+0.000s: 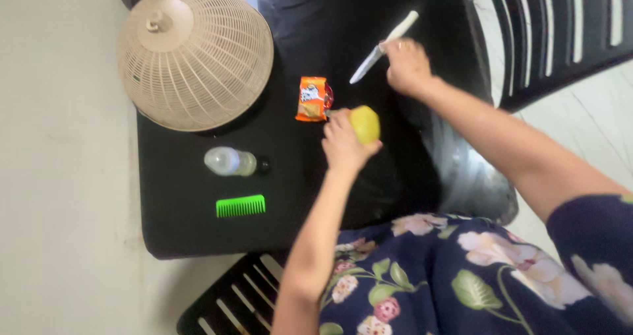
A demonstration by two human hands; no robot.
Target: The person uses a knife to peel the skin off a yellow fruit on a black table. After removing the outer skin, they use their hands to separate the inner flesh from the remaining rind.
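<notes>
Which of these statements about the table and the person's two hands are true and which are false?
1. The left hand holds a yellow fruit. True.
2. The right hand grips a spoon. False: it holds a white-handled knife.
3. The green comb lies on the black table. True.
4. The domed basket cover is bright red. False: it is beige.
5. The small bottle stands upright. False: it lies on its side.

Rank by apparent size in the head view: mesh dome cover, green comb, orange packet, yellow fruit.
1. Mesh dome cover, by far the largest.
2. Green comb.
3. Orange packet and yellow fruit look alike; the left hand hides part of the fruit, so no ranking.
</notes>
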